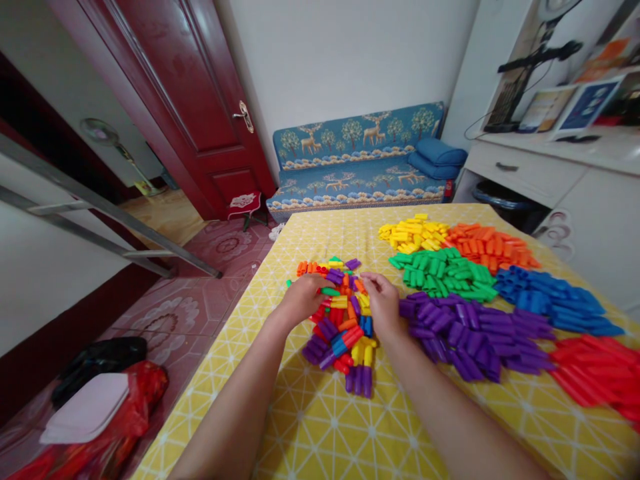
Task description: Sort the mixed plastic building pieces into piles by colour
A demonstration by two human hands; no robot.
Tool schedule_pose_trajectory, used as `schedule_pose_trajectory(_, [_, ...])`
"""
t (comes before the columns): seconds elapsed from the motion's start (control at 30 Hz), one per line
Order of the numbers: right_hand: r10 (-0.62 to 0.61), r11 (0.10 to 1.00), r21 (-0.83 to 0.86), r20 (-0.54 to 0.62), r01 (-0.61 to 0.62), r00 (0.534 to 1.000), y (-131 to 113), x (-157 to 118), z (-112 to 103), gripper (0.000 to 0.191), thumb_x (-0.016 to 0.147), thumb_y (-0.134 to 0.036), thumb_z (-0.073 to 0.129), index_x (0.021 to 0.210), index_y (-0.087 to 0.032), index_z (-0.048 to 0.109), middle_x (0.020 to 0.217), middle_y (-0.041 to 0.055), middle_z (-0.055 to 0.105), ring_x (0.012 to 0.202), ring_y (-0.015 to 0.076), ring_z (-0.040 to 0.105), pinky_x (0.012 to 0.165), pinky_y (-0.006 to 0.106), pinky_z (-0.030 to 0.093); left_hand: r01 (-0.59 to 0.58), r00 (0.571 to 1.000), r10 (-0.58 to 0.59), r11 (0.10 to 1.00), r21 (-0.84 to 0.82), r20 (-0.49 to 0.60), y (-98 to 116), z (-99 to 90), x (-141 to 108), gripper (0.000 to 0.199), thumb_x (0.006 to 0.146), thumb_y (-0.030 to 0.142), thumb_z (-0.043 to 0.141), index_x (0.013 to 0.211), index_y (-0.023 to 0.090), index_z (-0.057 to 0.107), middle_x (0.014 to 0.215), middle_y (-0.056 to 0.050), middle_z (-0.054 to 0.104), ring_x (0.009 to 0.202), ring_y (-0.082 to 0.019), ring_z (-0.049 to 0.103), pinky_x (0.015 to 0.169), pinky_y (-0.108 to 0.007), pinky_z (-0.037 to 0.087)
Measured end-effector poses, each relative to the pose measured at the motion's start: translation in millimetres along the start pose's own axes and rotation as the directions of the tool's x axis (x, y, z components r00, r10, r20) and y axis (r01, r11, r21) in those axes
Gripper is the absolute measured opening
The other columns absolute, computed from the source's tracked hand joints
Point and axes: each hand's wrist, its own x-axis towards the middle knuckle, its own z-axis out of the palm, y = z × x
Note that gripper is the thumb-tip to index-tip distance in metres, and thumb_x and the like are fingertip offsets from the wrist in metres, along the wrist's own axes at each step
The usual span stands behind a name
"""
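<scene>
Across the yellow tablecloth (pixel 330 427), a mixed pile (pixel 345 317) of small plastic pieces, between left hand (pixel 307 297) and right hand (pixel 384 303). Over the pile's upper left, left hand with fingers curled; grip on a piece hard to tell. At its upper right, right hand partly closed, fingertips at an orange piece (pixel 360 286); gripped or only touched, cannot tell. Within the pile, tube-like shapes in purple, red, orange, yellow, blue and green, lying at many angles. Right of the pile, single-colour heaps: purple heap (pixel 470 333), red heap (pixel 600 373), blue heap (pixel 550 297), green heap (pixel 443 273), orange heap (pixel 493 247), yellow heap (pixel 414 233). Beyond the pile, far right, dark bin (pixel 510 200), contents hidden.
</scene>
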Motion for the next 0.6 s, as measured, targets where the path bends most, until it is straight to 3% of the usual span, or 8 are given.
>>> schedule_pose_trajectory(0.07, [-0.201, 0.966, -0.152, 0.069, 0.209, 0.977, 3, -13, 7, 0.018, 0.079, -0.033, 0.06, 0.084, -0.018, 0.068, 0.094, 0.0071, 0.067, 0.096, 0.0211, 0.06, 0.093, 0.04, 0.046, 0.099, 0.989, -0.104, 0.994, -0.056, -0.106, 2, 4.7, 2, 0.027, 0.077, 0.014, 0.06, 0.099, 0.021, 0.073, 0.097, -0.007, 0.073, 0.092, -0.024, 0.066, 0.084, -0.034, 0.05])
schedule_pose_trajectory(0.13, [-0.27, 0.939, -0.177, 0.15, 0.294, 0.951, 1, -23, 11, 0.02, 0.084, -0.032, 0.056, 0.093, -0.018, 0.068, 0.102, 0.0079, 0.066, 0.103, 0.021, 0.059, 0.098, 0.04, 0.043, 0.178, 0.959, -0.226, 0.95, -0.257, -0.171, 5, 9.3, 4, 0.026, 0.079, 0.021, 0.061, 0.104, 0.017, 0.069, 0.087, -0.007, 0.073, 0.081, -0.021, 0.067, 0.076, -0.032, 0.052])
schedule_pose_trajectory(0.23, [-0.195, 0.97, -0.093, 0.253, 0.224, 0.948, -5, -30, 14, 0.026, 0.087, -0.036, 0.056, 0.106, -0.02, 0.063, 0.108, 0.0073, 0.066, 0.1, 0.0202, 0.061, 0.092, 0.037, 0.047, 0.213, 0.941, -0.333, 0.727, -0.653, -0.064, 9, 15.9, 7, 0.04, 0.078, 0.035, 0.068, 0.111, 0.012, 0.063, 0.073, -0.004, 0.07, 0.063, -0.016, 0.065, 0.063, -0.027, 0.053])
schedule_pose_trajectory(0.33, [-0.117, 0.992, 0.001, 0.32, 0.123, 0.94, -7, -31, 15, 0.032, 0.087, -0.038, 0.058, 0.114, -0.021, 0.059, 0.108, 0.0062, 0.067, 0.095, 0.0196, 0.064, 0.085, 0.034, 0.051, 0.224, 0.941, -0.337, 0.565, -0.794, 0.025, 13, 19.4, 8, 0.052, 0.071, 0.043, 0.074, 0.11, 0.011, 0.063, 0.065, -0.001, 0.065, 0.052, -0.011, 0.059, 0.055, -0.022, 0.05])
schedule_pose_trajectory(0.47, [-0.128, 0.991, -0.012, 0.276, 0.136, 0.953, -5, -31, 14, 0.028, 0.084, -0.039, 0.062, 0.104, -0.02, 0.063, 0.102, 0.0046, 0.068, 0.094, 0.0196, 0.063, 0.084, 0.032, 0.049, 0.225, 0.952, -0.3, 0.563, -0.795, 0.057, 16, 17.3, 7, 0.053, 0.069, 0.044, 0.076, 0.109, 0.012, 0.067, 0.066, -0.001, 0.066, 0.052, -0.008, 0.055, 0.052, -0.019, 0.046])
schedule_pose_trajectory(0.6, [-0.097, 0.994, -0.02, 0.275, 0.107, 0.957, -6, -31, 13, 0.023, 0.083, -0.04, 0.062, 0.092, -0.019, 0.065, 0.09, 0.0031, 0.069, 0.084, 0.0181, 0.063, 0.078, 0.03, 0.05, 0.204, 0.969, -0.239, 0.644, -0.737, 0.059, 17, 14.3, 5, 0.05, 0.071, 0.042, 0.074, 0.112, 0.014, 0.068, 0.082, -0.006, 0.071, 0.064, -0.012, 0.059, 0.054, -0.019, 0.045])
